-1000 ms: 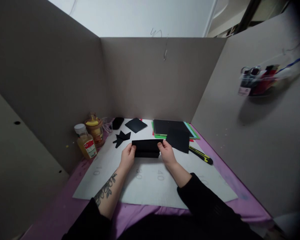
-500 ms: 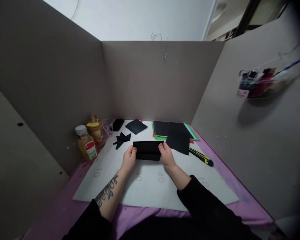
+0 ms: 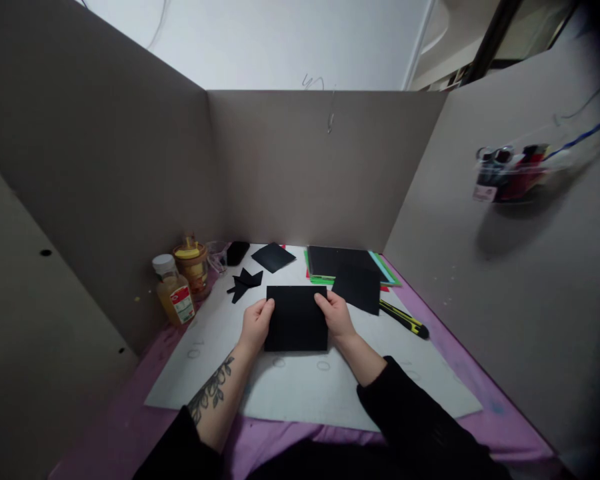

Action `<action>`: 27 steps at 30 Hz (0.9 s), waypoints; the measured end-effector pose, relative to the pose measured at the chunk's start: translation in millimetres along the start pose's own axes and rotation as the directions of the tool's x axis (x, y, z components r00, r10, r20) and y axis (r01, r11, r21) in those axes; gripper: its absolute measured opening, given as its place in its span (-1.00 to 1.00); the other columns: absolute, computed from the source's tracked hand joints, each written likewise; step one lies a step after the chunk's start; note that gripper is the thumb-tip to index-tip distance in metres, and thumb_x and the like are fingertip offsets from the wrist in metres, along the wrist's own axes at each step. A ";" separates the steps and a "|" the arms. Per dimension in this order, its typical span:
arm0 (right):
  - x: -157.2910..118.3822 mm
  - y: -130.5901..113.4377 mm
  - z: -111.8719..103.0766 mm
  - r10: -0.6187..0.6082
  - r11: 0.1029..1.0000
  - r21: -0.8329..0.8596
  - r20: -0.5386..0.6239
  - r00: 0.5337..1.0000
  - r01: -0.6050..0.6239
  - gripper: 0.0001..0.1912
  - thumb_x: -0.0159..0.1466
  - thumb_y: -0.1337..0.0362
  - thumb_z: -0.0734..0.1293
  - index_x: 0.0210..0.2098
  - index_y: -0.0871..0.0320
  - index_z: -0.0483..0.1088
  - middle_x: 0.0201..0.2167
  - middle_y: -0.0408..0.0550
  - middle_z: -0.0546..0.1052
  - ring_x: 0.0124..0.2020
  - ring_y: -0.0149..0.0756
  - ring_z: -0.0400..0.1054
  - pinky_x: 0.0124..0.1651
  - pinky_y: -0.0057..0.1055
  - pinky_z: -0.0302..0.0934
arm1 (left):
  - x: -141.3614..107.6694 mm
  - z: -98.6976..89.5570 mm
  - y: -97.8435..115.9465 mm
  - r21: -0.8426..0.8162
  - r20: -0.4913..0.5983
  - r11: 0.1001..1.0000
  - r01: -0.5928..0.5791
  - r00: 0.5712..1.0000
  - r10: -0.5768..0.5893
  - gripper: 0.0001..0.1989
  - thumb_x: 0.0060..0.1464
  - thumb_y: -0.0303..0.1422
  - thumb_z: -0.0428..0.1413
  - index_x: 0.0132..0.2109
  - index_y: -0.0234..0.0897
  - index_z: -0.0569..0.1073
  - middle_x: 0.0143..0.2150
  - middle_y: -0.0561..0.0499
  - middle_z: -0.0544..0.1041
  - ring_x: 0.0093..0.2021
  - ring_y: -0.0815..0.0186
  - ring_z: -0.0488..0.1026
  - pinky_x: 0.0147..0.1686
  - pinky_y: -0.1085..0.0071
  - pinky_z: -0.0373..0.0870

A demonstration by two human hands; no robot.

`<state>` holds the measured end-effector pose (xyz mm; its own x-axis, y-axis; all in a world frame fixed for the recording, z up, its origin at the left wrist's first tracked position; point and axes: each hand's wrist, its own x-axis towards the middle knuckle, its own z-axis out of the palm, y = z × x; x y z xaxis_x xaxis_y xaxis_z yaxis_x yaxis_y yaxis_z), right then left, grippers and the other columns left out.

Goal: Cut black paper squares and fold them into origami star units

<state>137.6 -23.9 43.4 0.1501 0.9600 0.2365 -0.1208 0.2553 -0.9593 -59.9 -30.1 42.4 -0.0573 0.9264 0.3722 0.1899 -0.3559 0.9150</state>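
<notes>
A sheet of black paper [image 3: 297, 320] is stretched between my two hands, lying open as a near-rectangle. My left hand [image 3: 257, 322] pinches its left edge, thumb on top. On the right edge, my right hand [image 3: 337, 313] grips it the same way. The fingers beneath the sheet are hidden. Just beyond my left hand lies a folded black paper figure [image 3: 245, 283] with pointed parts. A loose black square of paper [image 3: 357, 287] rests near my right hand, close to a black and yellow utility knife [image 3: 405, 319].
A stack of coloured sheets [image 3: 340, 260] lies at the back right. Another black square [image 3: 274, 257] sits at the back, beside a dark phone-like object [image 3: 238, 253]. At left stand a bottle [image 3: 173, 290], a brown cup [image 3: 193, 267] and a clear cup [image 3: 217, 255]. Grey panels [image 3: 320, 167] enclose the table.
The black paper was folded into a narrow strip with a crease; now it is opened out taller between my hands. Both hands keep their hold at its sides.
</notes>
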 end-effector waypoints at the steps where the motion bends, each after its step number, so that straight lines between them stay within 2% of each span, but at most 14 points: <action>1: -0.1 -0.2 0.3 0.007 1.000 0.007 -0.002 1.000 -0.007 -0.72 0.10 0.07 0.36 -0.43 0.20 0.43 -0.50 -0.14 0.47 -0.46 -0.34 0.26 -0.40 -0.44 0.13 | -0.4 0.3 0.3 0.006 -0.001 1.000 -0.005 1.000 0.005 -0.59 0.11 -0.16 -0.02 -0.59 -0.23 0.07 -0.60 0.15 0.02 -0.55 0.42 0.03 -0.53 0.45 -0.03; 6: 2.2 3.5 -0.1 0.004 1.000 0.014 -0.010 1.000 -0.004 -0.72 0.11 0.06 0.36 -0.43 0.19 0.41 -0.50 -0.16 0.44 -0.46 -0.35 0.24 -0.40 -0.44 0.11 | -2.4 4.1 0.3 0.062 0.012 0.998 -0.023 1.000 0.022 -0.61 0.11 -0.15 -0.02 -0.59 -0.25 0.14 -0.61 0.15 0.07 -0.55 0.41 0.05 -0.53 0.45 -0.02; 9: 6.6 8.8 -1.6 0.002 1.000 0.021 0.007 1.000 -0.002 -0.70 0.12 0.03 0.34 -0.44 0.16 0.37 -0.52 -0.17 0.41 -0.47 -0.36 0.22 -0.39 -0.44 0.11 | 1.2 5.5 -6.5 0.052 0.001 0.998 0.038 0.999 -0.038 -0.60 0.08 -0.11 0.02 -0.58 -0.26 0.23 -0.62 0.14 0.16 -0.54 0.40 0.12 -0.53 0.46 0.02; 11: 9.4 11.8 -2.7 0.060 0.998 0.032 0.060 0.996 -0.062 -0.67 0.14 -0.01 0.32 -0.34 0.14 0.37 -0.54 -0.20 0.37 -0.51 -0.39 0.20 -0.44 -0.46 0.08 | 6.4 4.3 -14.4 -0.021 -0.059 0.992 0.121 0.991 -0.122 -0.60 0.04 -0.08 0.05 -0.57 -0.28 0.31 -0.62 0.12 0.25 -0.53 0.37 0.20 -0.52 0.47 0.09; 13: 10.5 13.5 -3.4 0.160 0.986 0.028 0.161 0.974 -0.166 -0.61 0.13 -0.02 0.32 -0.17 0.10 0.34 -0.58 -0.25 0.32 -0.57 -0.42 0.16 -0.50 -0.49 0.03 | 12.4 1.7 -22.8 -0.142 -0.128 0.970 0.198 0.968 -0.217 -0.62 0.00 -0.06 0.08 -0.51 -0.30 0.39 -0.58 0.08 0.35 -0.49 0.34 0.29 -0.49 0.47 0.18; 16: 8.8 13.4 -3.1 0.214 0.972 0.035 0.272 0.938 -0.232 -0.40 0.03 0.13 0.42 0.04 0.04 0.21 -0.56 -0.30 0.29 -0.57 -0.45 0.18 -0.50 -0.51 0.05 | 20.2 -2.1 -31.2 -0.338 -0.177 0.902 0.268 0.924 -0.340 -0.64 -0.02 -0.07 0.13 -0.40 -0.33 0.47 -0.48 0.02 0.49 -0.42 0.29 0.40 -0.40 0.43 0.31; 18: 7.4 13.3 -2.4 0.170 0.979 0.058 0.291 0.941 -0.195 -0.31 -0.03 0.27 0.44 0.08 0.01 0.19 -0.50 -0.28 0.32 -0.53 -0.45 0.23 -0.44 -0.49 0.12 | 23.7 -3.0 -32.2 -0.465 -0.171 0.836 0.291 0.897 -0.407 -0.68 0.01 -0.12 0.13 -0.32 -0.34 0.50 -0.38 -0.04 0.55 -0.36 0.28 0.46 -0.31 0.40 0.37; 23: 10.2 20.0 -4.0 0.075 0.996 0.033 0.289 0.954 -0.089 -0.37 -0.06 0.39 0.38 0.03 0.09 0.27 -0.52 -0.28 0.33 -0.51 -0.44 0.25 -0.40 -0.48 0.14 | 27.2 -1.7 -26.7 -0.637 -0.069 0.669 0.383 0.836 -0.544 -0.78 0.12 -0.26 0.08 -0.19 -0.31 0.51 -0.20 -0.11 0.59 -0.25 0.28 0.53 -0.19 0.36 0.43; 27: 13.7 25.0 -7.3 -0.019 1.000 0.008 0.265 0.964 0.017 -0.38 -0.02 0.37 0.37 0.06 0.09 0.29 -0.45 -0.21 0.39 -0.39 -0.37 0.29 -0.27 -0.41 0.20 | 25.7 -2.3 -25.6 -0.637 0.039 0.644 0.424 0.852 -0.522 -0.79 0.08 -0.30 0.14 -0.17 -0.33 0.51 -0.21 -0.12 0.60 -0.28 0.26 0.54 -0.24 0.37 0.45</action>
<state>143.8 -5.2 21.6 -0.1133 0.9512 0.2870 -0.1260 0.2727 -0.9538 -68.5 2.5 28.9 -0.1095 0.9800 -0.1661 -0.5259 0.0846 0.8463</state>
